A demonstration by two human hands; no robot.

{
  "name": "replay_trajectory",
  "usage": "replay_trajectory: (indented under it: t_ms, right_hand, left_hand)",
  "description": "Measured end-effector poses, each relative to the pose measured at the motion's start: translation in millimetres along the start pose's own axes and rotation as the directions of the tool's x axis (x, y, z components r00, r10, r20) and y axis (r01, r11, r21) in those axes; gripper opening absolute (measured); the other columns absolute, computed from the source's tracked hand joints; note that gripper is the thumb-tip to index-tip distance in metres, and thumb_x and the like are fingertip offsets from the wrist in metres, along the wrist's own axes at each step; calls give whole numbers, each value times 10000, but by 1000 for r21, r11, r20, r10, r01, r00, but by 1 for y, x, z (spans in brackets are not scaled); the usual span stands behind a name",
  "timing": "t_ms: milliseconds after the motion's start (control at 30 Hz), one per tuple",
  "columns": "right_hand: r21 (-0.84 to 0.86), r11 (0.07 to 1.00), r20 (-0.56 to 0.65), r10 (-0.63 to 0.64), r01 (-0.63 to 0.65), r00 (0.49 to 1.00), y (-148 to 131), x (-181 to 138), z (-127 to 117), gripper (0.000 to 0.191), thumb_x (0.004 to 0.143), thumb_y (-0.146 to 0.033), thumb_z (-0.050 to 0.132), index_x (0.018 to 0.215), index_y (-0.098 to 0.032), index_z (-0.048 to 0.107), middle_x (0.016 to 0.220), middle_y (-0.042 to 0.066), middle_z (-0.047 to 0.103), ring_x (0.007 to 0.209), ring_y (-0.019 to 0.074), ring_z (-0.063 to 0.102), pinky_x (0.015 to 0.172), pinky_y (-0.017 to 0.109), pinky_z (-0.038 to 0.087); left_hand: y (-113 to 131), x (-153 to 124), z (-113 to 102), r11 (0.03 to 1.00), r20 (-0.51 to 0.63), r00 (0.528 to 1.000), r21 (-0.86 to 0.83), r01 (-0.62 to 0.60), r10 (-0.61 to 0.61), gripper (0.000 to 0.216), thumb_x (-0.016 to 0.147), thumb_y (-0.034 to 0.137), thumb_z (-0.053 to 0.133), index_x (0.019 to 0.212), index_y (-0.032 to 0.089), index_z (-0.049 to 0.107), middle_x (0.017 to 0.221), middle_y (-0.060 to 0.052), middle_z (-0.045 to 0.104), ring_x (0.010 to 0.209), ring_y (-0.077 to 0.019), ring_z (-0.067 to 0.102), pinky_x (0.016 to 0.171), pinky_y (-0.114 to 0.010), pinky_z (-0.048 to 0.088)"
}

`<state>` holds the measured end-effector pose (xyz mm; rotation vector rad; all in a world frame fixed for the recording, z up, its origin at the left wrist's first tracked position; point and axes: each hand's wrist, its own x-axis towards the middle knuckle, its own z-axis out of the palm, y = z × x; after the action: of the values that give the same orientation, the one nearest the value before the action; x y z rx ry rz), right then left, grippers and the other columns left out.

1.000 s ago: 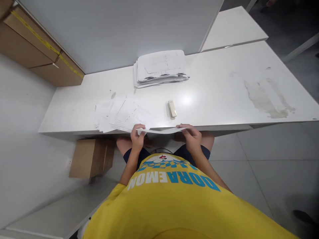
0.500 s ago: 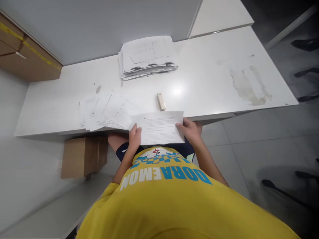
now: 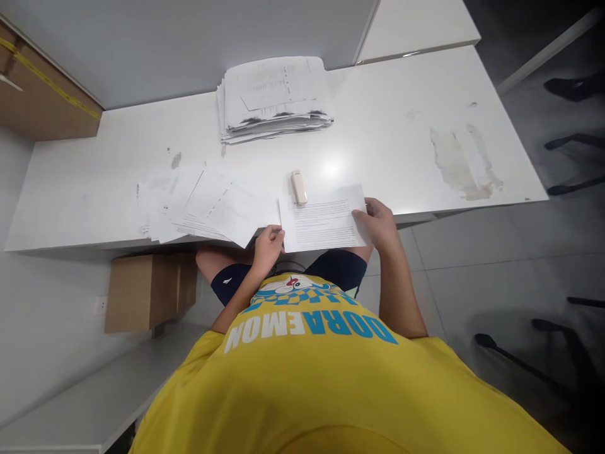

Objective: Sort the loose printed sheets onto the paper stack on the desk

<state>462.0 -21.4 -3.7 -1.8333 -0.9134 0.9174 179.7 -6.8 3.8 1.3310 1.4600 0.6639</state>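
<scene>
A printed sheet of paper (image 3: 324, 224) spans my two hands over the table's front edge. Its left edge is pinched between the thumb and fingers of my left hand (image 3: 267, 247). My right hand (image 3: 380, 224) grips the right end, thumb on top and fingers partly hidden. Just at the sheet's far edge lies a small cream stapler (image 3: 299, 187); I cannot tell whether the two touch. Left of my hands, loose printed sheets (image 3: 212, 205) lie fanned out, some overhanging the edge.
A thick stack of papers (image 3: 278, 88) stands at the back against the grey partition (image 3: 227, 38). Stained patches (image 3: 463, 161) mark the white table (image 3: 387, 145) at right. Cardboard boxes sit at the left end (image 3: 51, 94) and below the table (image 3: 137, 293).
Both hands have carried the sheet forward and to the right, from above my lap to the table edge near the stapler. The camera view has shifted slightly.
</scene>
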Motion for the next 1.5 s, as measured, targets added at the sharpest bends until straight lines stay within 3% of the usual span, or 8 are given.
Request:
replay_trajectory:
  t_ms: [267,400,500,733,1033,1233,1400,1500]
  right_hand:
    - [-18,995,-2,-98,98,995,-5,41,-17,364,702,-304,637,1046,-195,684,942,59,720,898,266,666,829,438,542]
    - [33,998,12,-47,46,999,-5,57,-15,328,660,-267,643,971,-176,692,875,47,697,851,250,654,821,420,529]
    - [90,996,33,-19,16,999,-2,62,-15,316,641,-259,652,944,-176,689,861,44,691,834,246,652,827,412,525]
    - [126,992,75,-30,20,997,-7,60,-16,332,646,-307,658,959,-196,669,985,70,730,951,277,670,879,425,532]
    - [176,980,109,-114,94,987,-16,53,-14,400,675,-351,649,1046,-201,654,1045,78,741,1080,280,667,972,447,510]
    - [150,985,14,-93,90,996,-15,51,-37,444,670,-360,680,1086,-204,669,1072,83,737,1030,296,682,941,464,525]
    - [293,904,-350,-203,313,915,-51,101,-43,514,635,-371,652,1108,-172,637,1070,88,726,1023,278,684,945,434,527]
    - [343,856,-308,-287,387,907,-97,157,-12,510,641,-345,623,1121,-172,616,1082,74,720,1016,248,682,942,396,528]
  left_hand:
    - [25,-4,-6,859,-265,879,445,-253,396,296,923,416,517,704,217,540,602,15,570,619,-153,585,644,-280,471]
    - [50,30,3,702,-94,796,542,-462,597,305,972,445,442,968,203,628,966,-83,708,1005,-233,653,905,-382,519]
    - [59,66,22,595,101,765,567,-570,637,447,996,492,388,1315,212,525,1448,-120,532,1451,-293,372,1177,-495,338]
    - [55,100,43,467,343,761,629,-622,551,474,1030,352,296,1455,184,422,1619,-96,319,1560,-279,94,1270,-512,136]
    - [51,98,41,516,284,781,619,-592,556,399,986,262,391,1357,200,524,1607,-111,344,1550,-307,149,1249,-596,134]
    - [49,93,29,620,166,776,511,-595,608,689,974,346,456,1567,222,127,1668,-128,163,1561,-264,90,1268,-519,130]
    - [46,98,22,742,129,836,403,-536,534,805,948,423,528,1577,255,55,1679,-120,100,1559,-271,73,1260,-508,192]
    - [45,104,22,748,173,847,402,-527,504,665,931,401,563,1517,236,297,1664,-113,186,1556,-288,95,1259,-517,197]
